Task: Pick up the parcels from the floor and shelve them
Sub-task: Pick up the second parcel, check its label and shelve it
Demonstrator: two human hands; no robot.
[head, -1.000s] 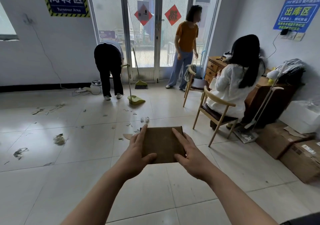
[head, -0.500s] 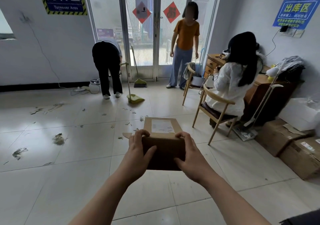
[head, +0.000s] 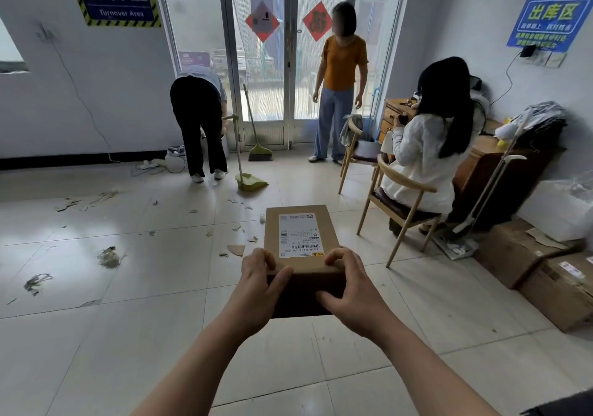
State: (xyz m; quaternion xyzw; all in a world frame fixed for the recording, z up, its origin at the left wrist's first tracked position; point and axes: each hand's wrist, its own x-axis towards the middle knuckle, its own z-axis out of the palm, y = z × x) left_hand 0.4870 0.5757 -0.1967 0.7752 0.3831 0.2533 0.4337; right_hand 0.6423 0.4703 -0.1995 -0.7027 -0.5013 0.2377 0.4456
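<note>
Tiled floor (head: 128, 335), scraps scattered far left. Brown cartons (head: 529, 268) near right. Parcel (head: 330, 229) is off the floor, held level in front of me, mid-scene. Left hand (head: 256, 290) and right hand (head: 353, 290) clamp its near corners, fingers curled over the top, thumbs on the near face. Stiff cardboard, probably light (no sag). Best gripped at the edges, clear of the label (head: 300, 235). No shelf visible.

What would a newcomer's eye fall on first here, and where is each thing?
First, the brown parcel in the centre foreground, white label up, gripped at its near end by the left hand and right hand. Behind it, scraps litter the floor at left, where a bent-over person stands beside a green dustpan.
</note>
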